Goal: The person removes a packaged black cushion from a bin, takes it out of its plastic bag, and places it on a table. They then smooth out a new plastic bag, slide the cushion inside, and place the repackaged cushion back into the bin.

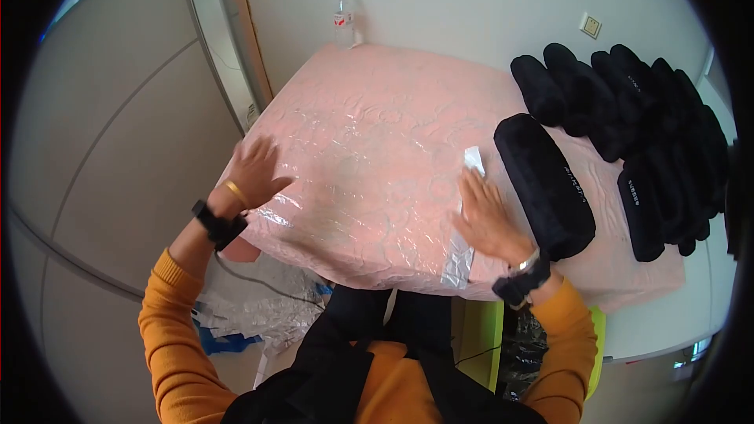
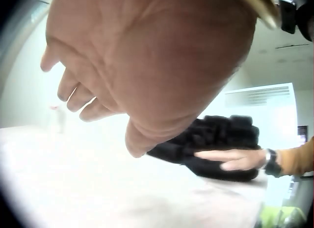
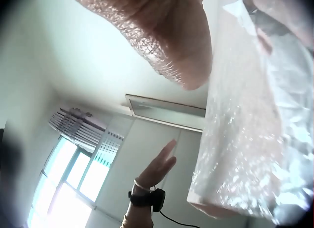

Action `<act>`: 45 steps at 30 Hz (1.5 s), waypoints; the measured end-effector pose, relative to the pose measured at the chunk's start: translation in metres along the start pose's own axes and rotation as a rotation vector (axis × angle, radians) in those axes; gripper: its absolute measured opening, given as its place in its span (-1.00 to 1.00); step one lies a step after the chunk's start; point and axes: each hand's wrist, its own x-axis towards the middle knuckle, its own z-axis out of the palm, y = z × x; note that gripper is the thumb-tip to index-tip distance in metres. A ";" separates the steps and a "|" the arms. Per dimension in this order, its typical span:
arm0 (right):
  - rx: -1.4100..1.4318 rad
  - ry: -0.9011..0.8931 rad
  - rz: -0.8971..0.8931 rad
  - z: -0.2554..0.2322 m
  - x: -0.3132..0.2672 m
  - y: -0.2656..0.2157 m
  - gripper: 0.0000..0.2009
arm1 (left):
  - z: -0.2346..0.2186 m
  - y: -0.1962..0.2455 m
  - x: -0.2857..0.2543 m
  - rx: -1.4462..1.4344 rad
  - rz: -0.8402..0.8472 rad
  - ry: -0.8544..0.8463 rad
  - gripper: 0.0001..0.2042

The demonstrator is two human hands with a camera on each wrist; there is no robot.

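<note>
A sheet of transparent plastic (image 1: 369, 212), like a large flat bag, lies spread over the pink tablecloth (image 1: 416, 78). Along its right side runs a whitish strip (image 1: 458, 257). My right hand (image 1: 491, 218) is over that strip, fingers extended and pointing away from me; the palm shows at the top of the right wrist view, beside the shiny plastic (image 3: 235, 139). At the plastic's left side is my left hand (image 1: 255, 173), fingers spread and thumb out, with nothing in it. A black bolster pillow (image 1: 542, 180) with pale lettering lies just right of my right hand.
Several more black bolsters (image 1: 628, 86) are piled at the table's right. At the back left corner stands a plastic bottle (image 1: 343, 27). Crumpled plastic (image 1: 275, 298) and a cable lie below the left front edge. Under the right front is a yellow-green bin (image 1: 481, 334).
</note>
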 end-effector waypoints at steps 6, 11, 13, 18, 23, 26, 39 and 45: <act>0.174 0.068 0.096 0.063 0.089 0.046 -0.28 | -0.014 0.167 0.092 -0.701 0.428 0.127 -0.18; 0.078 -0.010 0.226 0.083 0.092 0.054 -0.27 | 0.022 0.223 0.147 -0.606 0.404 -0.031 -0.12; 0.079 -0.045 0.305 0.080 0.084 0.060 -0.25 | 0.033 0.226 0.162 -0.468 0.364 -0.148 -0.13; 0.040 -0.078 0.365 0.076 0.078 0.060 -0.24 | 0.055 0.139 0.191 -0.313 0.299 -0.152 -0.17; 0.033 -0.093 0.380 0.075 0.079 0.059 -0.25 | 0.071 0.026 0.190 -0.260 0.008 -0.173 -0.21; 0.019 -0.106 0.384 0.074 0.080 0.058 -0.25 | 0.082 -0.024 0.182 -0.235 -0.188 -0.185 -0.22; 0.155 -0.164 -0.102 0.031 0.030 -0.033 -0.02 | 0.053 0.131 0.095 -0.418 0.415 0.002 -0.22; 0.086 -0.226 -0.149 0.036 -0.022 -0.036 0.08 | 0.056 0.138 0.063 -0.287 0.561 -0.108 -0.20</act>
